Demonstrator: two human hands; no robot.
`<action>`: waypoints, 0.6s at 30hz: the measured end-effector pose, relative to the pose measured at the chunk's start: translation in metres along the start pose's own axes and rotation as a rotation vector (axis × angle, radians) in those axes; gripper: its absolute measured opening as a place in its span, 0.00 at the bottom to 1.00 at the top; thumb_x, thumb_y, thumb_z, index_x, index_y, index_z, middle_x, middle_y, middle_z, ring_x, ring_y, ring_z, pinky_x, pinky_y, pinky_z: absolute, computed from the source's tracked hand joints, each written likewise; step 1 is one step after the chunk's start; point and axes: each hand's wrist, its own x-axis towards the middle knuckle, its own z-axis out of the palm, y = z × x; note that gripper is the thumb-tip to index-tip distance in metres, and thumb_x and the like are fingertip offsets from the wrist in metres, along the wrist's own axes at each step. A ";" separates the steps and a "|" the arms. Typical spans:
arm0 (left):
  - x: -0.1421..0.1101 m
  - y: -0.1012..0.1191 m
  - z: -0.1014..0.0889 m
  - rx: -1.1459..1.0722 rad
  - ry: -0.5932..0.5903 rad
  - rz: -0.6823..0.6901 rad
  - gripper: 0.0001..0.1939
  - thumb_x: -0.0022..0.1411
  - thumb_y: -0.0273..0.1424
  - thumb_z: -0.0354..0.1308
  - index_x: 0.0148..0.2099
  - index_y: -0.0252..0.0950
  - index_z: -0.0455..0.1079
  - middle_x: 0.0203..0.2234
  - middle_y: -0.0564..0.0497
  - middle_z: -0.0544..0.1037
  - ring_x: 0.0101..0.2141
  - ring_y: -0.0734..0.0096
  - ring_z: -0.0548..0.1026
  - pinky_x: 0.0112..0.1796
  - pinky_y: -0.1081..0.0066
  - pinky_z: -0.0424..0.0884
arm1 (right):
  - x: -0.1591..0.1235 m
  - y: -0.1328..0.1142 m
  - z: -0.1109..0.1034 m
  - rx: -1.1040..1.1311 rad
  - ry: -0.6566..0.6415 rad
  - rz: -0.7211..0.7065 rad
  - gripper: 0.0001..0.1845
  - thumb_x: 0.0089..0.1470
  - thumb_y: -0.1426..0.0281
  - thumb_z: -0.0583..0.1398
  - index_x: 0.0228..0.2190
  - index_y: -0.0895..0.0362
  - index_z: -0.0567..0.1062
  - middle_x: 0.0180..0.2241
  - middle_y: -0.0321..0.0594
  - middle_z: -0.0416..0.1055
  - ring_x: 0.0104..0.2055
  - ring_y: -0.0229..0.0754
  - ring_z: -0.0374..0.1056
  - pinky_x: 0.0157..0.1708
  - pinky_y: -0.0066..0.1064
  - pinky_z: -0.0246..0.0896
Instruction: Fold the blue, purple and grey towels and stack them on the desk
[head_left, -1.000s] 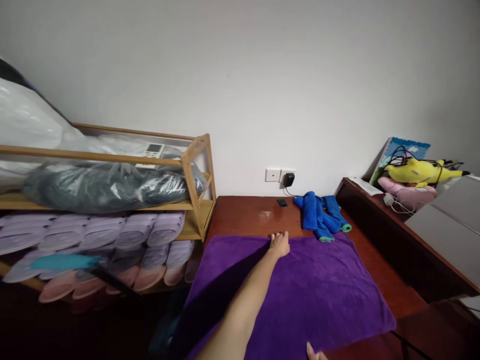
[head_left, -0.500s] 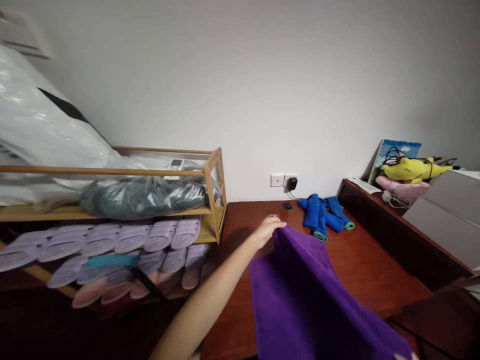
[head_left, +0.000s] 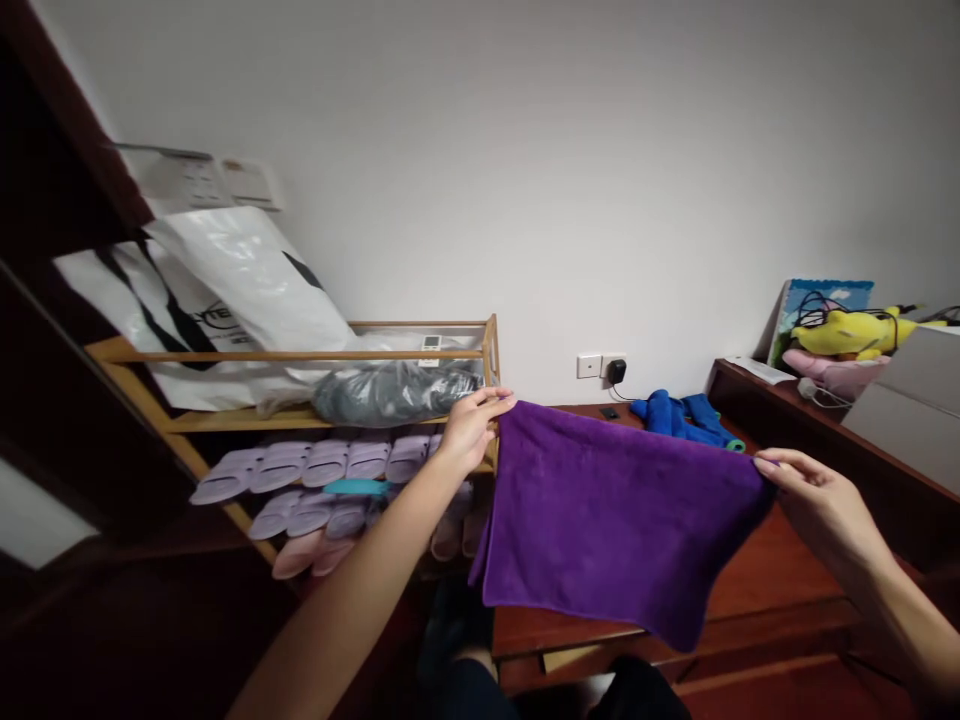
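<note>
A purple towel [head_left: 622, 510] hangs stretched between my two hands above the desk, doubled over along its top edge. My left hand [head_left: 474, 428] pinches its upper left corner between thumb and fingers. At the upper right corner, my right hand [head_left: 814, 490] has a similar pinch on the cloth. Behind the towel, several rolled blue towels [head_left: 679, 415] with green edging lie on the reddish-brown desk [head_left: 780, 570], partly covered by the purple cloth.
On the left stands a wooden rack [head_left: 300, 355] with plastic bags on top and slippers [head_left: 285, 465] below. A charger [head_left: 616, 372] is plugged into the wall. To the right, a yellow plush toy [head_left: 847, 333] and grey boxes [head_left: 915, 405] sit on a raised ledge.
The purple towel has gone from hanging slack to being held up and spread across. My right hand has risen into view at the right, and the view has shifted left.
</note>
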 end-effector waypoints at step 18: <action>-0.018 0.020 -0.037 0.142 0.114 0.116 0.18 0.35 0.31 0.71 0.33 0.33 0.78 0.25 0.49 0.79 0.25 0.72 0.73 0.29 0.72 0.65 | 0.035 -0.012 0.032 0.344 -0.088 0.201 0.18 0.33 0.72 0.71 0.30 0.54 0.74 0.25 0.31 0.72 0.27 0.33 0.68 0.27 0.24 0.67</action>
